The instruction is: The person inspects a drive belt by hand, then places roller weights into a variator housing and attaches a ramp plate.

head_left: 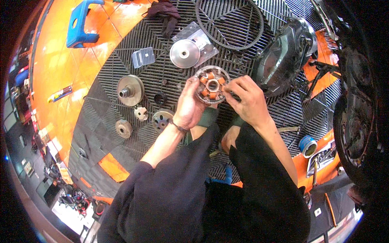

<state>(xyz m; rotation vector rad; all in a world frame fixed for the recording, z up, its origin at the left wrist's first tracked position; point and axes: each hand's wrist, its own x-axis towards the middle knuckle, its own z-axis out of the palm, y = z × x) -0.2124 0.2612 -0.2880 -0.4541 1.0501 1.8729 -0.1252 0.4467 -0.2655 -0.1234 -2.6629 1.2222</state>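
My left hand [189, 106] grips the left rim of a round metal variator [219, 73], held up in front of me with its inner side showing. Several orange roller weights [210, 75] sit in the slots around its central bore. At the right rim, my right hand [248, 99] is closed in a pinch; something small and dark shows at its fingertips, too hidden to name. Just beyond the variator lies a smooth metal disc [184, 52] on a clear plastic bag [206, 45].
A drive belt [261, 28] lies at the far side of the black slatted mat. To the left are a pulley with a shaft [135, 90], a clear plastic box [143, 57] and several metal parts. A black cover [279, 56] and a blue tin [308, 146] are on the right.
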